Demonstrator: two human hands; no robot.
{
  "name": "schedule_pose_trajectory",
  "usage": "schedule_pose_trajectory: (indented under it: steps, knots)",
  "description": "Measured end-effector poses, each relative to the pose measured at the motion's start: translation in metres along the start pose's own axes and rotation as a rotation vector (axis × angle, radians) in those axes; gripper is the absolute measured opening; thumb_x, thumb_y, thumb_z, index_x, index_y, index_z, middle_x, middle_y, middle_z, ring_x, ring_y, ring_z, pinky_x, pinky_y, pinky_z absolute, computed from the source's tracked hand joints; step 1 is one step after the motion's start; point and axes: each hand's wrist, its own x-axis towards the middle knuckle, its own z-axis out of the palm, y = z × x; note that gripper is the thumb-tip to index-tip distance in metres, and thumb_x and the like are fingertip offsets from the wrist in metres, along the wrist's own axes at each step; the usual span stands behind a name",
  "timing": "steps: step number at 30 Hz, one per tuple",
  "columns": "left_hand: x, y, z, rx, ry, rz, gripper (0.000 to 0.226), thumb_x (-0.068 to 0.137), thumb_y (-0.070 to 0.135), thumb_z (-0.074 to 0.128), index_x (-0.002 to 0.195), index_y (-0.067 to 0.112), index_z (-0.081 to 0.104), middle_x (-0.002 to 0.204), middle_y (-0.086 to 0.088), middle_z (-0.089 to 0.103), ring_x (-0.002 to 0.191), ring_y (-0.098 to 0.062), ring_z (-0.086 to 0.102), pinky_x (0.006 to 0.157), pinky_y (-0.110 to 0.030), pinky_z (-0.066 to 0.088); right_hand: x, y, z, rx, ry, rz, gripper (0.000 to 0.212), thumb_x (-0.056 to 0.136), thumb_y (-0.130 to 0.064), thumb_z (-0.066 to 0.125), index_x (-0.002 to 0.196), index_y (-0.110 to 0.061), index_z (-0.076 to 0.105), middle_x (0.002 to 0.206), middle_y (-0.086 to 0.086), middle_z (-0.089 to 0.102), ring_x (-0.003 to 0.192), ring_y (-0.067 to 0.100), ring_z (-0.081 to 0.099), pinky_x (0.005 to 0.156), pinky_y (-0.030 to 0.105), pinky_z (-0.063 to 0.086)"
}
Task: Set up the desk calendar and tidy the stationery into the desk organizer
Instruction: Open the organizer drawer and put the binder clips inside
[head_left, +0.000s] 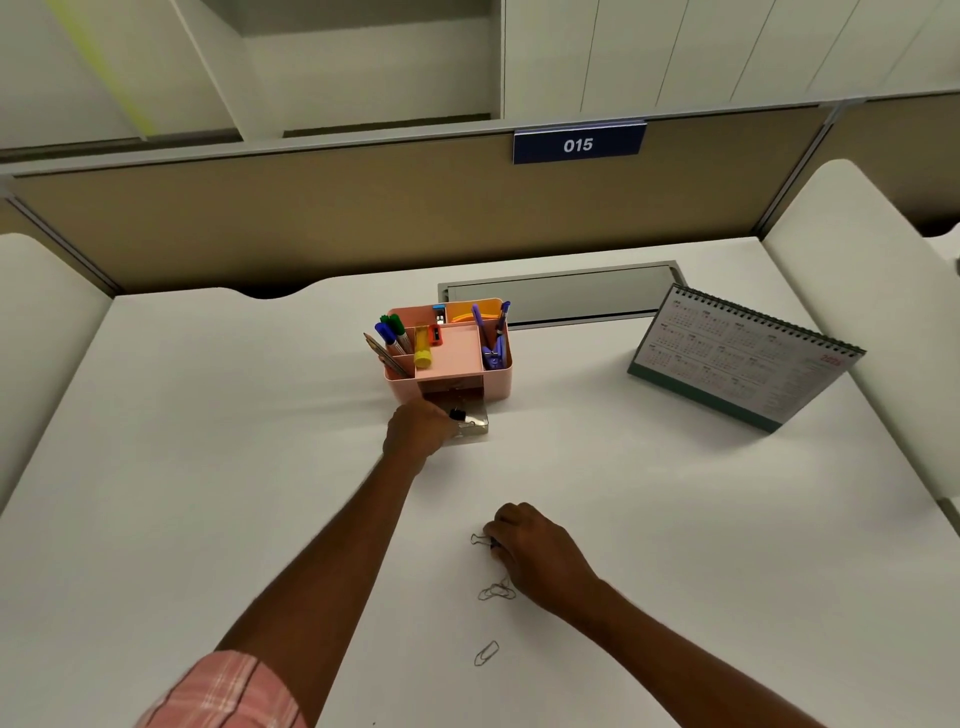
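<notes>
Nearer you than the desk organizer (500, 375), your right hand (540, 556) pinches a seemingly light, slippery clip (479, 539) edgewise; your left hand (418, 428) grips the drawer (475, 423).

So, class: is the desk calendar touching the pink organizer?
Apart. The head view shows bare white desk between the desk calendar and the pink organizer.

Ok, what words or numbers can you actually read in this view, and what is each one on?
"015": white figures on the blue plate at the partition's top edge.
Desk calendar: red figures at its right corner, too blurred to read; the month grids are too small.
Markers in the pink organizer: barrel labels too small to read.
</notes>
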Motion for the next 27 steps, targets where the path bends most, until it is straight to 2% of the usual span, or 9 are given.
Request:
schedule_pose_trajectory:
  steps: [5,9,14,15,18,22,25,27]
  knots:
    - [-0.006,-0.008,0.0,-0.015,-0.002,0.105,0.02,0.091,0.025,0.073,0.105,0.012,0.076,0.104,-0.007,0.073,0.104,-0.025,0.066,0.093,-0.037,0.058,-0.001,-0.001,0.003,-0.057,0.002,-0.017,0.021,0.098,-0.019,0.05,0.114,-0.016,0.064,0.114,-0.001,0.056,0.106,0.022,0.052,0.068,0.042,0.054]
    - [-0.026,-0.021,0.002,-0.124,0.099,0.211,0.04,0.09,0.021,0.075,0.129,0.019,0.069,0.129,-0.005,0.07,0.117,-0.027,0.064,0.1,-0.038,0.056,0.0,0.003,0.002,0.007,0.032,-0.01,0.022,0.098,-0.02,0.049,0.114,-0.017,0.065,0.111,-0.002,0.059,0.105,0.021,0.054,0.071,0.041,0.055]
    - [-0.068,-0.05,0.017,-0.087,0.245,0.273,0.052,0.093,0.026,0.072,0.143,0.024,0.058,0.147,-0.005,0.056,0.135,-0.025,0.053,0.108,-0.042,0.05,0.009,0.011,-0.009,0.2,0.099,0.068,0.02,0.093,-0.02,0.06,0.109,-0.017,0.07,0.106,-0.001,0.065,0.102,0.018,0.06,0.083,0.032,0.051]
    - [-0.08,-0.057,0.022,-0.074,0.288,0.267,0.051,0.093,0.026,0.071,0.143,0.024,0.058,0.143,-0.005,0.057,0.133,-0.025,0.052,0.105,-0.044,0.051,0.012,0.013,-0.013,0.213,0.112,0.085,0.021,0.093,-0.02,0.062,0.111,-0.018,0.071,0.107,-0.001,0.066,0.102,0.017,0.06,0.084,0.031,0.051]
    - [-0.109,-0.077,0.035,-0.099,0.383,0.261,0.04,0.091,0.025,0.071,0.13,0.025,0.064,0.113,0.0,0.063,0.111,-0.023,0.059,0.089,-0.044,0.055,0.025,0.017,-0.03,0.244,0.174,0.114,0.02,0.092,-0.02,0.069,0.111,-0.016,0.074,0.105,0.0,0.069,0.091,0.017,0.063,0.081,0.028,0.049]
    - [-0.133,-0.093,0.057,-0.151,0.193,0.241,0.023,0.09,0.036,0.071,0.113,0.034,0.069,0.092,0.011,0.063,0.088,-0.008,0.063,0.083,-0.036,0.057,0.057,0.013,-0.057,0.24,0.242,0.178,0.02,0.09,-0.029,0.072,0.109,-0.023,0.075,0.107,-0.007,0.072,0.085,0.012,0.062,0.077,0.025,0.047]
    - [-0.141,-0.099,0.072,-0.118,0.073,0.284,0.03,0.084,0.052,0.074,0.109,0.037,0.07,0.089,0.013,0.064,0.086,-0.003,0.061,0.082,-0.027,0.055,0.087,0.005,-0.074,0.241,0.272,0.207,0.018,0.09,-0.034,0.074,0.107,-0.028,0.074,0.106,-0.01,0.073,0.084,0.008,0.061,0.07,0.022,0.048]
    - [-0.144,-0.103,0.08,-0.131,0.035,0.309,0.037,0.078,0.059,0.076,0.107,0.037,0.07,0.089,0.013,0.064,0.087,-0.004,0.061,0.081,-0.025,0.054,0.107,0.0,-0.082,0.225,0.264,0.212,0.02,0.09,-0.032,0.074,0.109,-0.025,0.075,0.107,-0.008,0.075,0.088,0.01,0.064,0.075,0.024,0.053]
